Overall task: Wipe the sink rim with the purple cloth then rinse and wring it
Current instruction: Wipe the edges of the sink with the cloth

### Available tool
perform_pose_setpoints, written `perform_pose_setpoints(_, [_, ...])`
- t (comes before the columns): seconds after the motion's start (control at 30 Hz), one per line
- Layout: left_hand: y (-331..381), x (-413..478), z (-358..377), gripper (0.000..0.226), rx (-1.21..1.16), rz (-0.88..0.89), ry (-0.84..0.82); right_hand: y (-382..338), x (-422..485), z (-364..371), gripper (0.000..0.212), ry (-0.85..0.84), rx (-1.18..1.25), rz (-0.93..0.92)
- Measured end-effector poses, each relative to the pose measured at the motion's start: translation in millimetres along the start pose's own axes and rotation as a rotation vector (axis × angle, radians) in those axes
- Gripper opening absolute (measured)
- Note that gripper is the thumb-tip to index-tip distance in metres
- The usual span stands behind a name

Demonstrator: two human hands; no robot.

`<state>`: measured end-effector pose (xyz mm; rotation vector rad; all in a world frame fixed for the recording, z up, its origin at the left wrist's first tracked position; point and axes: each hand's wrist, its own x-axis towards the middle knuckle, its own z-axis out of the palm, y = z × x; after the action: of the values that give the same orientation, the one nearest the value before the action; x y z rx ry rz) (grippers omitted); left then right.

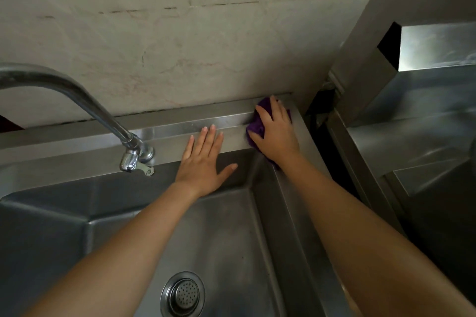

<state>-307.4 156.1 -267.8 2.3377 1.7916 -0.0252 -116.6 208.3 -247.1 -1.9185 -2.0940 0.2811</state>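
A stainless steel sink [77, 162] fills the lower part of the view, its brushed metal dull and streaked, with a flat back rim stepping up into a low folded ledge against the wall. The wall [180, 33] behind is pale stone-like cladding, mottled with faint reddish veins and a thin dark horizontal seam. The basin is deep and square-cornered, its sloping walls creased along straight folds, and a round perforated drain strainer [183, 294] sits in the floor near the bottom edge. A curved chrome faucet [85, 103] arches in from the left and meets the rim at a shiny rounded base with a small lever. To the right, across a dark gap, stands another stainless steel unit [425, 116] with flat reflective panels and a sloped surface. The left hand [203, 162] lies flat and open on the back rim, fingers spread and straight, thumb out over the basin edge, gripping nothing. The right hand [277, 131] presses down on the purple cloth [257, 130] at the far right corner of the rim, fingers splayed over it. The cloth is bunched and soft-looking, showing beyond the fingertips and along the thumb side, touching both the rim and the raised ledge. Both forearms are bare and reach in from the bottom of the view.
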Motion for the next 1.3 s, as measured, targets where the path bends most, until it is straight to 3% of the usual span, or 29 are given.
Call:
perform_pose_setpoints(0.23, [0.5,-2.1,-0.5,0.081,-0.007,-0.008,0.003,10.7,-47.1,-4.6,0.051,0.047,-0.036,-0.069])
perform_pose_setpoints(0.5, [1.6,-2.3,-5.0,0.076,-0.073,-0.010,0.012,-5.5,-119.1,9.1,0.071,0.043,-0.043,0.045])
perform_pose_setpoints(0.67, [-14.2,0.9,-17.0,0.072,-0.094,-0.079,0.173,-16.2,-118.1,-1.0,0.058,0.092,0.314,0.167])
perform_pose_setpoints(0.73, [-27.1,6.3,-20.0,0.071,-0.076,-0.162,0.133,-21.5,-98.3,-5.0,0.052,0.172,0.507,0.182])
perform_pose_setpoints(0.8, [-34.7,9.6,-18.1,0.073,-0.049,-0.191,0.097,-32.5,-64.7,-2.0,0.051,0.224,0.551,0.149])
perform_pose_setpoints(1.0, [-35.7,10.9,-7.6,0.082,-0.038,-0.193,0.103,-68.8,10.0,28.8,0.057,0.098,0.231,-0.183])
perform_pose_setpoints(1.13, [-37.5,10.8,-3.3,0.090,-0.005,-0.194,0.128,-47.7,16.9,27.5,0.062,0.106,0.105,-0.180])
perform_pose_setpoints(1.3, [-35.9,11.3,-0.8,0.091,0.054,-0.191,0.155,-2.7,16.2,11.1,0.062,0.153,-0.016,0.020])
